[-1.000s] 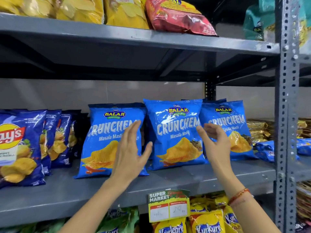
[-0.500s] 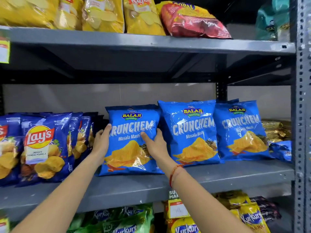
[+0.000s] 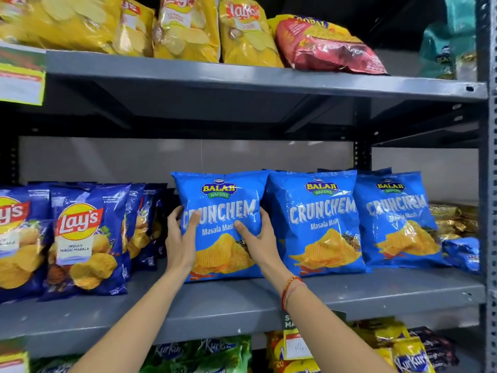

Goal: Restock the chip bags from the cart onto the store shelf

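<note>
A bright blue Balaji Crunchem bag (image 3: 219, 200) stands upright on the grey middle shelf (image 3: 242, 300). My left hand (image 3: 180, 242) grips its left edge and my right hand (image 3: 256, 242) presses on its front right side. Two more Crunchem bags stand to the right, one in the middle (image 3: 316, 222) and one further right (image 3: 398, 222), each overlapping the one after it. The cart is out of view.
Dark blue Lay's bags (image 3: 80, 238) fill the left of the shelf. Gold packets (image 3: 454, 219) lie at the far right beside the steel upright (image 3: 488, 184). Yellow Lay's bags (image 3: 188, 28) and a red bag (image 3: 330, 47) sit on the upper shelf. Kurkure bags (image 3: 408, 354) are below.
Both hands left the middle bags, moved left and closed on the leftmost Crunchem bag. It now stands more upright and nearer the middle bag. My view drifted left and up.
</note>
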The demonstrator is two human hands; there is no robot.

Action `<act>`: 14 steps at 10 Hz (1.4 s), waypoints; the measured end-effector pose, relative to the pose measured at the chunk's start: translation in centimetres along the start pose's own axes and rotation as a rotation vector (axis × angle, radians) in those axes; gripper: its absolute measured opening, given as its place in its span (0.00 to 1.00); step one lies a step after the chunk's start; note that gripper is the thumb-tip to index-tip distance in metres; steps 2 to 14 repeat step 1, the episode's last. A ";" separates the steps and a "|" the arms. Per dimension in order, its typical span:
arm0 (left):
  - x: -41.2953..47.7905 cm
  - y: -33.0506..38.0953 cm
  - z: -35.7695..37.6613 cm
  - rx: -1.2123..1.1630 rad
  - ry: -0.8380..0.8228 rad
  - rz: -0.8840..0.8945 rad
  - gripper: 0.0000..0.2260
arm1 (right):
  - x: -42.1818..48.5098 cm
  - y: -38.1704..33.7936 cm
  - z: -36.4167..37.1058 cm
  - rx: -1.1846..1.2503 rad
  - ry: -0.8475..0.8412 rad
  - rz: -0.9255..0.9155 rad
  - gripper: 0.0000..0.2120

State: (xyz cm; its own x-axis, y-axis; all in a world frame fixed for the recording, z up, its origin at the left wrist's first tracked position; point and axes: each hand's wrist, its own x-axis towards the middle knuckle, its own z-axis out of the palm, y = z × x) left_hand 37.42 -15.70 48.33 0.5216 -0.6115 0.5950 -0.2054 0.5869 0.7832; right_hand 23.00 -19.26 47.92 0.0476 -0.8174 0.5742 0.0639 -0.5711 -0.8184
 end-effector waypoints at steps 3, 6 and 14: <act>0.1 -0.4 -0.2 0.064 0.024 0.013 0.29 | -0.5 0.0 0.0 -0.054 0.074 -0.023 0.34; 0.1 -0.4 -0.2 0.064 0.024 0.013 0.29 | -0.5 0.0 0.0 -0.054 0.074 -0.023 0.34; 0.1 -0.4 -0.2 0.064 0.024 0.013 0.29 | -0.5 0.0 0.0 -0.054 0.074 -0.023 0.34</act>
